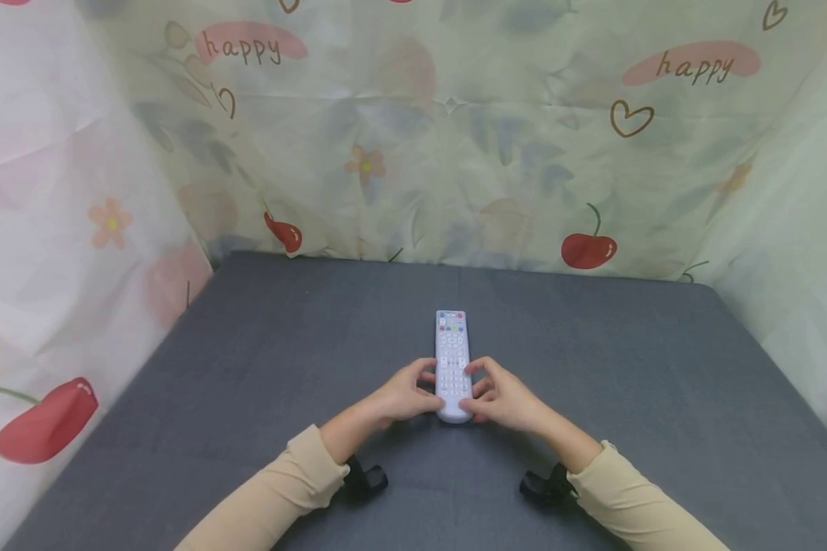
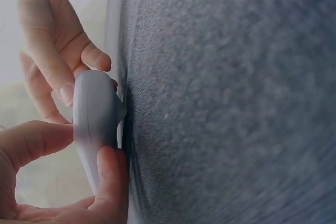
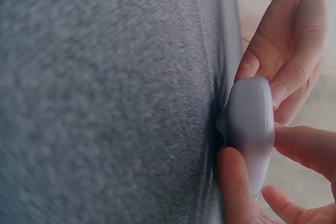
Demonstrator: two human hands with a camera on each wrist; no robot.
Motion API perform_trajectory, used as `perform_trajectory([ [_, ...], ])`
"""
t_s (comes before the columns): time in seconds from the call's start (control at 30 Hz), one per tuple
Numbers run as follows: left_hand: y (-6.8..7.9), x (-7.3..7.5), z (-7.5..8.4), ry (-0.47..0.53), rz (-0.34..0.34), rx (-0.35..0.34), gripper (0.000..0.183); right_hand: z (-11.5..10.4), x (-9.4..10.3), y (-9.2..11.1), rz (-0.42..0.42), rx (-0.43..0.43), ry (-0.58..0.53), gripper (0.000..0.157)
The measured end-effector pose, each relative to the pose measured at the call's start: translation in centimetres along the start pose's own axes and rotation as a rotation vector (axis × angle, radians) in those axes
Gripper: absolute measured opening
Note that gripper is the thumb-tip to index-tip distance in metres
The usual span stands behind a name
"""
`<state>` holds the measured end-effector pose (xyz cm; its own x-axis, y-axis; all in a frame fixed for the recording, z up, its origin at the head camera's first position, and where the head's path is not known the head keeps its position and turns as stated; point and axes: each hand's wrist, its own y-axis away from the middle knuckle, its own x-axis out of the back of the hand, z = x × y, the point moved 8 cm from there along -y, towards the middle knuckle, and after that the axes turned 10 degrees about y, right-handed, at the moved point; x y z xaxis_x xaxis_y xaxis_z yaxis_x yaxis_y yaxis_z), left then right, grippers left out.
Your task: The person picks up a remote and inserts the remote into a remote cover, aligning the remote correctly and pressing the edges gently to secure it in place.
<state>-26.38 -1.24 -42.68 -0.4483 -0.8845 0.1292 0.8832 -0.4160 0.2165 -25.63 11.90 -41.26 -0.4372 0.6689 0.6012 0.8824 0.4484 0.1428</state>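
A white remote control (image 1: 452, 360) lies lengthwise between both hands, its buttons up and its rounded end toward the person. My left hand (image 1: 405, 394) pinches its left edge, with the thumb on top near the lower end. On the opposite edge, my right hand (image 1: 508, 396) grips it the same way. In the left wrist view, the end of the remote (image 2: 92, 103) shows close over the cloth, with a left fingertip (image 2: 109, 163) at its underside. From the right wrist view, a right fingertip (image 3: 232, 166) likewise sits under the remote (image 3: 249, 111).
Dark grey cloth covers the table (image 1: 282, 329). A printed curtain (image 1: 413, 153) with cherries and lettering hangs along the back edge, and more curtain lines both sides. Black wrist mounts (image 1: 367, 480) stick out below the beige sleeves (image 1: 276, 490).
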Motion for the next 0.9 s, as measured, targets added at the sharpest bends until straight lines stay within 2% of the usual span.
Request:
perform_trajectory([
  [0.33, 0.1, -0.1, -0.1, -0.022, 0.01, 0.002, 0.068, 0.2, 0.0, 0.1, 0.007, -0.019, 0.1, 0.048],
  [0.63, 0.2, 0.0, -0.1, -0.041, 0.019, -0.001, 0.068, 0.1, 0.1, 0.2, 0.009, 0.005, 0.158, 0.046],
  [0.8, 0.3, 0.8, 0.0, -0.097, 0.069, 0.01, 0.061, 0.0, 0.4, 0.3, 0.022, 0.014, 0.162, 0.041],
  [0.9, 0.3, 1.5, 0.3, -0.174, 0.097, -0.006, 0.055, -0.1, 1.1, 0.3, 0.051, 0.017, 0.181, 0.038],
])
